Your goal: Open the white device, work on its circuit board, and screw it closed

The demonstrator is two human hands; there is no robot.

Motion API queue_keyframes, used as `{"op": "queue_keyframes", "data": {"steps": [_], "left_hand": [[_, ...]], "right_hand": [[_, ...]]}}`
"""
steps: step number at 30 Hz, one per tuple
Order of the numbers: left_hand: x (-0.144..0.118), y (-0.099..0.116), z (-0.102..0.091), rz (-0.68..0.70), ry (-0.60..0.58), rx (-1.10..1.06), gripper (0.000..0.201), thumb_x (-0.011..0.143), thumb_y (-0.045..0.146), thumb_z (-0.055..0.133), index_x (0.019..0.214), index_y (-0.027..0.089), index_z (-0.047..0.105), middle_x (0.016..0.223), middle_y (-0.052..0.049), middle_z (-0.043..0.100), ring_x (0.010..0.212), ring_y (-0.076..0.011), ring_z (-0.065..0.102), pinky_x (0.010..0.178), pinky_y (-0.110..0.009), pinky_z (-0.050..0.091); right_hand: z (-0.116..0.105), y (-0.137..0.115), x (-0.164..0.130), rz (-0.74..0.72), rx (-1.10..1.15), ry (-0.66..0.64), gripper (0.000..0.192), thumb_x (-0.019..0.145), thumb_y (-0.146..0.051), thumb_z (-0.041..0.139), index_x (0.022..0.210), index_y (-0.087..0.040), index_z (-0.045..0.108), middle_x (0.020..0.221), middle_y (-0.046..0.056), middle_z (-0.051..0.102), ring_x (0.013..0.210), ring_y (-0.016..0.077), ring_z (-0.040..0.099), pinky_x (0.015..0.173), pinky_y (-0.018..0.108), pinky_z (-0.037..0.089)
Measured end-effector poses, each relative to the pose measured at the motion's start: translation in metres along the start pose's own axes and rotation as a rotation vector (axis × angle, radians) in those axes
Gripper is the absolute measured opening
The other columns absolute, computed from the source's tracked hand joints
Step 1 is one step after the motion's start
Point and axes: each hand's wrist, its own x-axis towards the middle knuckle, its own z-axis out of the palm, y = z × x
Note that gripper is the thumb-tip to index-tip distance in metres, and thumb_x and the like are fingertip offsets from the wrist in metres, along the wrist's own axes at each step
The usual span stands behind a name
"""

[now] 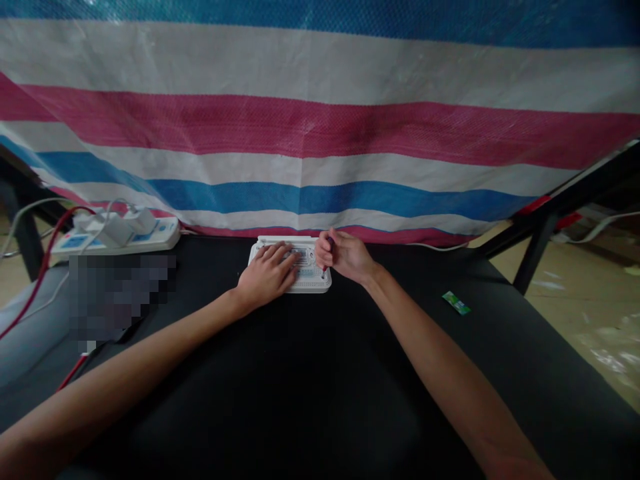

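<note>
A flat white plastic device (311, 287) with rounded corners, rows of small vents and a printed label lies near the far edge of the black table. My left hand (270, 270) rests flat on its left half, fingers spread over the surface. Wrapped in the fingers of my right hand (346, 255) is a small screwdriver (325, 271), held steeply. Its tip points down at the device's near right corner; whether it sits in a screw hole is too small to tell. Most of the screwdriver's handle is hidden by the fingers.
On the left stands a white power strip (167, 233) with plugs and cables, a red cable (47, 257) among them. A blurred-out dark object (120, 293) lies before it. A small green packet (456, 303) is on the right. Striped sheeting (310, 127) hangs behind the table.
</note>
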Motion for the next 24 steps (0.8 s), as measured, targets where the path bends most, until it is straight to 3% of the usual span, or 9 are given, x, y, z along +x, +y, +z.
{"op": "queue_keyframes", "data": {"steps": [5, 12, 17, 21, 24], "left_hand": [[0.0001, 0.0006, -0.0018, -0.003, 0.015, -0.022, 0.041, 0.101, 0.036, 0.038, 0.131, 0.016, 0.058, 0.137, -0.016, 0.057, 0.129, -0.0312, 0.051, 0.106, -0.050, 0.041], [0.0001, 0.0009, -0.0028, 0.001, 0.009, -0.006, 0.041, 0.102, 0.036, 0.038, 0.131, 0.016, 0.059, 0.137, -0.015, 0.057, 0.128, -0.0312, 0.052, 0.106, -0.048, 0.042], [0.0000, 0.0007, -0.0017, 0.000, 0.013, -0.019, 0.041, 0.101, 0.036, 0.039, 0.132, 0.017, 0.058, 0.137, -0.015, 0.058, 0.128, -0.0308, 0.052, 0.106, -0.049, 0.041], [0.0001, 0.0007, -0.0017, -0.001, 0.007, -0.012, 0.041, 0.101, 0.036, 0.039, 0.131, 0.017, 0.059, 0.137, -0.015, 0.058, 0.127, -0.0311, 0.053, 0.106, -0.049, 0.042], [0.0002, 0.0006, -0.0020, -0.003, 0.013, -0.023, 0.041, 0.101, 0.036, 0.039, 0.130, 0.016, 0.060, 0.137, -0.015, 0.058, 0.128, -0.0314, 0.052, 0.105, -0.049, 0.042]], "right_hand": [[0.0093, 0.0025, -0.0018, -0.023, 0.050, -0.008, 0.036, 0.080, -0.050, 0.070, 0.084, -0.022, 0.049, 0.054, -0.009, 0.034, 0.046, 0.0094, 0.027, 0.048, 0.023, 0.033], [0.0039, 0.0036, -0.0007, -0.042, -0.019, 0.001, 0.038, 0.079, -0.052, 0.072, 0.080, -0.020, 0.052, 0.060, -0.006, 0.050, 0.048, 0.0101, 0.041, 0.057, 0.028, 0.044], [0.0009, 0.0033, 0.0006, -0.004, 0.032, -0.017, 0.042, 0.088, -0.054, 0.059, 0.067, -0.019, 0.048, 0.053, -0.007, 0.036, 0.046, 0.0093, 0.034, 0.054, 0.027, 0.042], [0.0028, 0.0018, -0.0023, -0.025, 0.087, -0.047, 0.036, 0.083, -0.054, 0.064, 0.082, -0.022, 0.048, 0.052, -0.010, 0.031, 0.044, 0.0092, 0.026, 0.050, 0.024, 0.037], [0.0024, 0.0021, -0.0034, -0.043, 0.064, -0.031, 0.037, 0.078, -0.046, 0.073, 0.087, -0.023, 0.045, 0.055, -0.010, 0.039, 0.046, 0.0093, 0.031, 0.051, 0.024, 0.038]]}}
